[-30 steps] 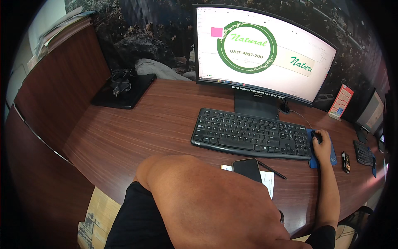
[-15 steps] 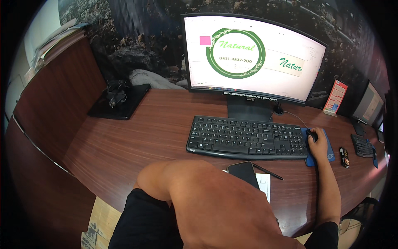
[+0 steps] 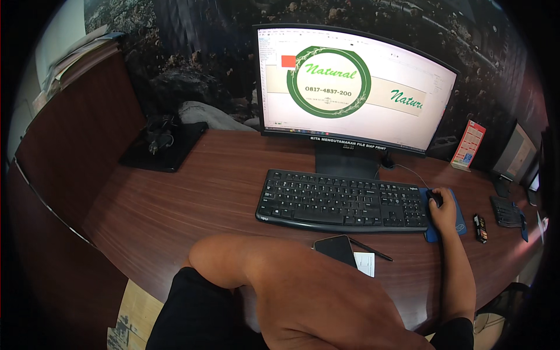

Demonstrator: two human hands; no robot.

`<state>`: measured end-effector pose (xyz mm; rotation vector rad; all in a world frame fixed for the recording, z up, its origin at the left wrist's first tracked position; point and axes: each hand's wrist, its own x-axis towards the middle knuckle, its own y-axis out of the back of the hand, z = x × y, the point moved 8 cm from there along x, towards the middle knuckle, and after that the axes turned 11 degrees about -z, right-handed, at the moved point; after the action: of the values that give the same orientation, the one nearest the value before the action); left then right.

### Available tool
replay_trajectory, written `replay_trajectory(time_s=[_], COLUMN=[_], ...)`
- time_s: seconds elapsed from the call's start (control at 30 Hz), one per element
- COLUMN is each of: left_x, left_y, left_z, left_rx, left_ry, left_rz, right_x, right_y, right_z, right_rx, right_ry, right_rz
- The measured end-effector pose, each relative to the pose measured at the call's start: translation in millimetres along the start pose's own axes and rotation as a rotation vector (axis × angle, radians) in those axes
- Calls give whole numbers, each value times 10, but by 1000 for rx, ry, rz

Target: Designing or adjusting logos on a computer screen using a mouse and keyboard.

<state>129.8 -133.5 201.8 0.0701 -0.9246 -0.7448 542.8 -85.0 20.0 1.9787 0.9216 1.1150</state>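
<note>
My right hand (image 3: 443, 211) is closed over a dark computer mouse (image 3: 434, 198) on a blue mouse pad (image 3: 430, 234), just right of the black keyboard (image 3: 344, 201). My bent left arm (image 3: 315, 286) crosses the lower middle, very close to the camera. Its hand lies outside the picture. Beyond the keyboard stands a curved monitor (image 3: 361, 128), its screen showing a green ring design with lettering, a pale banner and a small red-orange square. Partly behind my left arm lie a dark phone (image 3: 335, 249) and a white paper (image 3: 365, 264). A thin black pen (image 3: 373, 249) rests beside the phone.
A black flat device (image 3: 184, 146) with a coiled cable sits at the back left, beside a wooden partition (image 3: 87, 122) topped with papers. To the right are a small black-and-gold box (image 3: 479, 228), a red-and-white desk calendar (image 3: 468, 144) and a second monitor (image 3: 515, 153) with its keyboard (image 3: 505, 211).
The whole view has shifted slightly, so the desk sits lower and further left. The screen looks less washed out, and its square appears red-orange instead of pink. My right hand stays on the mouse.
</note>
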Motion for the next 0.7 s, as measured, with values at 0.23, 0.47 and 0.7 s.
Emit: replay_trajectory(time_s=[0.23, 0.47, 0.7], left_x=[20, -75, -53], left_y=[-45, 0, -52], left_z=[-8, -40, 14], left_rx=[-49, -57, 69], left_ry=[-23, 31, 46], left_rz=[-23, 66, 14], right_x=[11, -21, 6], right_y=[18, -14, 49], right_z=[-63, 19, -24], right_rx=[8, 15, 26], right_ry=[3, 8, 50], right_rz=[1, -9, 87])
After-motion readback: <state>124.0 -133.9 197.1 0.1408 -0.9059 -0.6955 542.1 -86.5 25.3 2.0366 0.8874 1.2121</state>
